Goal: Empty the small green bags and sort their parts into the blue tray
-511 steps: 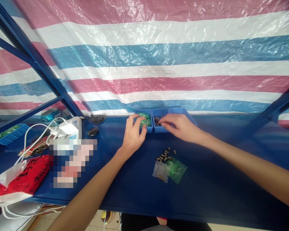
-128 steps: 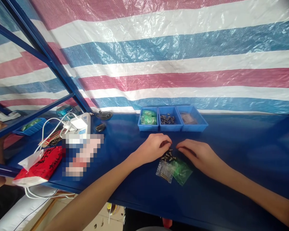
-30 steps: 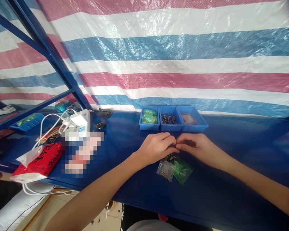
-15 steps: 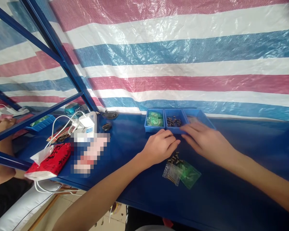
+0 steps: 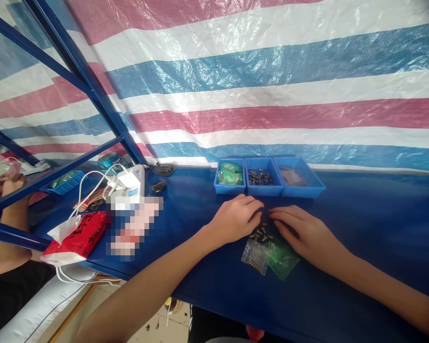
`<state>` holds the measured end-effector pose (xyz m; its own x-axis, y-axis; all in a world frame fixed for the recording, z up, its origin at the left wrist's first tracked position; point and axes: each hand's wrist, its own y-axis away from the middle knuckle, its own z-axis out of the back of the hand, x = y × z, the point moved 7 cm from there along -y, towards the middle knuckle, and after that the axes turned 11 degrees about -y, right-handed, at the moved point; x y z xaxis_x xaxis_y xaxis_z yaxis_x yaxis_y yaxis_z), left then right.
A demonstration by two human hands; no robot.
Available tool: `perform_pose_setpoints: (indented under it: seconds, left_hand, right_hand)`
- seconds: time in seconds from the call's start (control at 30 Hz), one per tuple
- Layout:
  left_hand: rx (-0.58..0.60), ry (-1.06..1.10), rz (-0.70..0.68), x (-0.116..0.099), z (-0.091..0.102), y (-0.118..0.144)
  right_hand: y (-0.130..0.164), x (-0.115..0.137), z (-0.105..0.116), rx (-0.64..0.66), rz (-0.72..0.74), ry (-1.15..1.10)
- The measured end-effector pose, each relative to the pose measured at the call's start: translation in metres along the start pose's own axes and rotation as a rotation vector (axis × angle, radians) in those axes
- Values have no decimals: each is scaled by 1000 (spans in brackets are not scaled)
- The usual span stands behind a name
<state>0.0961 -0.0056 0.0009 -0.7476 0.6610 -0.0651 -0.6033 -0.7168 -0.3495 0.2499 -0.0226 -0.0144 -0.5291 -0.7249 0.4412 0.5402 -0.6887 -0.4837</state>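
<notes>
My left hand (image 5: 236,218) rests at the left of a small pile of metal screws (image 5: 261,233). Its fingers are bent and close together with the thumb near them; whatever they may hold is hidden. On the pile's right side, my right hand (image 5: 303,229) has its fingers stretched out, the thumb apart, and nothing visible in them. Just below the screws lie a clear plastic bag (image 5: 254,257) with long thin metal pieces inside and a green plastic bag (image 5: 283,261), the two overlapping.
Behind my hands stand three blue bins: one with green packets (image 5: 230,174), one with small metal parts (image 5: 260,177), one with clear bags (image 5: 292,177). Leftward lie a power strip (image 5: 137,178) and a red tissue pack (image 5: 80,236). Another person's hand (image 5: 14,183) shows beyond the blue frame (image 5: 107,114).
My right hand has moved down and back from the right-hand bin to the screw pile. My left hand has shifted very slightly left. The other person's hands have moved.
</notes>
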Motion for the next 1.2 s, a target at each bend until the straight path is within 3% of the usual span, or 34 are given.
perform_pose_setpoints:
  seconds: [0.7, 0.93, 1.2]
  left_hand:
    - [117, 187, -8, -3, -1, -1]
    - [163, 247, 59, 2, -5, -3]
    - [147, 204, 44, 2, -13, -2]
  right_hand:
    - [2, 1, -3, 31, -20, 32]
    - [2, 0, -3, 39, -23, 48]
    - [3, -3, -8, 17, 4, 50]
